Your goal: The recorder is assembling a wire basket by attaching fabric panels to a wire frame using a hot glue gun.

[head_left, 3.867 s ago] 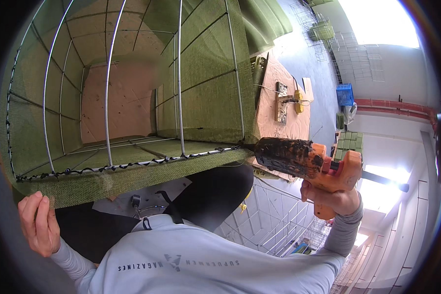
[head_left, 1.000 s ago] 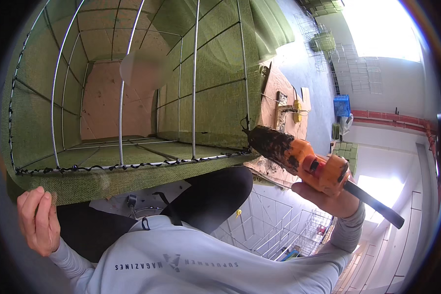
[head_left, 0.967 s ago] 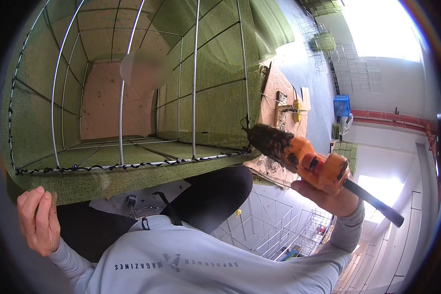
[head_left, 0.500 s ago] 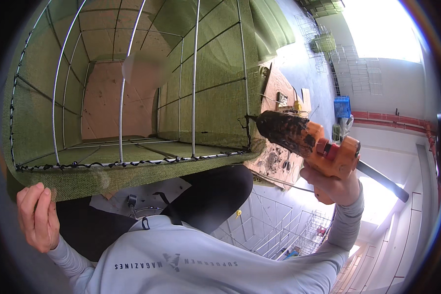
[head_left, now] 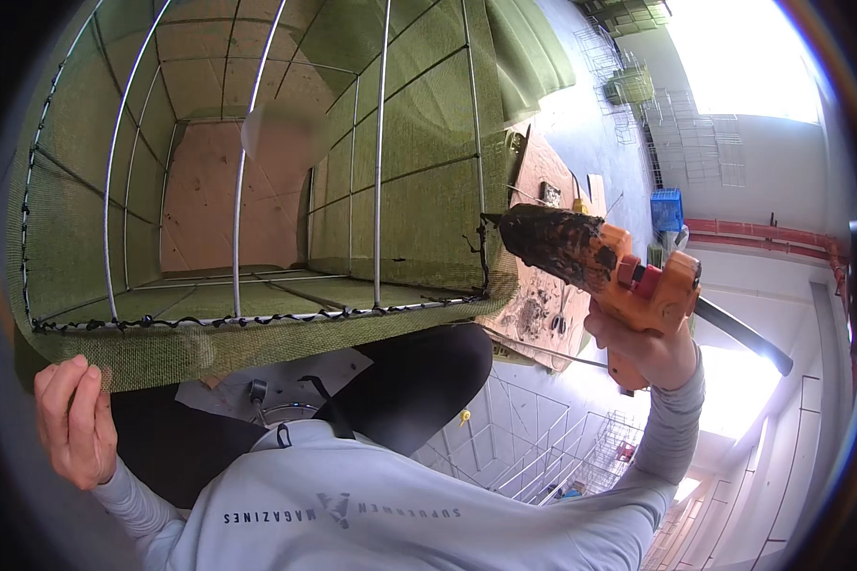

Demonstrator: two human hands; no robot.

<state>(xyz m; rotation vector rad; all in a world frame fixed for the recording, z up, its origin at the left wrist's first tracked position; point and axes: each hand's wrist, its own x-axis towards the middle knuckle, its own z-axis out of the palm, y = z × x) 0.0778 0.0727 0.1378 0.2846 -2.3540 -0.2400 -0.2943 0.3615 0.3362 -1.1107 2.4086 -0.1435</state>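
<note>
Before me stands a wire cage (head_left: 380, 171) lined with green mesh fabric (head_left: 276, 347). A bumpy line of black glue (head_left: 195, 322) runs along the cage's lower front bar and climbs part of its right upright. My right hand (head_left: 649, 350) is wrapped round the handle of an orange glue gun (head_left: 600, 266), its front crusted black and a dark stick jutting from the back. The gun's nozzle is at the right upright, just above the black strands there. At the lower left corner, my left hand (head_left: 78, 428) pinches the loose edge of the mesh.
Brown cardboard (head_left: 548, 314) with black smears and scissors (head_left: 559, 322) lies right of the cage. Bare wire frames (head_left: 514, 428) stand below it. Farther off are a blue crate (head_left: 667, 209), stacked wire panels and red pipes (head_left: 762, 236) along the wall.
The glue gun has shifted slightly upward along the cage's right upright, its nozzle now higher. My left hand keeps its pinch on the mesh edge.
</note>
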